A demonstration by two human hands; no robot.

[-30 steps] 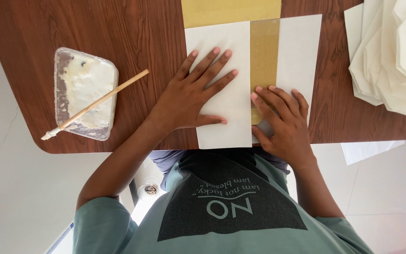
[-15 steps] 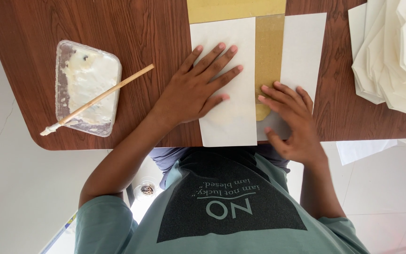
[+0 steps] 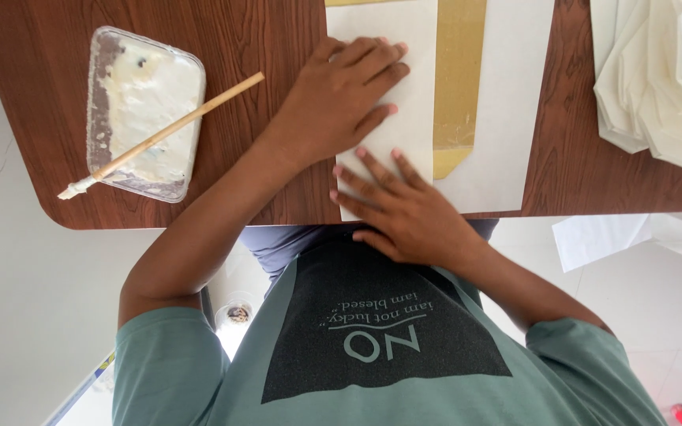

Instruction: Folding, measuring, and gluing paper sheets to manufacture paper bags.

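A white paper sheet [image 3: 507,118] lies on the brown table [image 3: 278,47], with its left flap [image 3: 412,102] folded over a gold paper strip [image 3: 455,87]. My left hand [image 3: 341,102] lies flat on that flap, fingers spread and pressing down. My right hand [image 3: 404,213] rests palm-down on the flap's lower edge at the table's near edge. Its fingers are spread and point toward the left hand. Neither hand grips anything.
A clear plastic tray of white paste [image 3: 144,110] sits at the left, with a wooden-handled brush [image 3: 167,134] lying across it. A stack of white folded papers [image 3: 657,79] fills the right side of the table. A loose white sheet [image 3: 625,237] lies on the floor.
My right hand slid left, off the gold strip and onto the lower edge of the white flap. My left hand stayed pressed on the flap.
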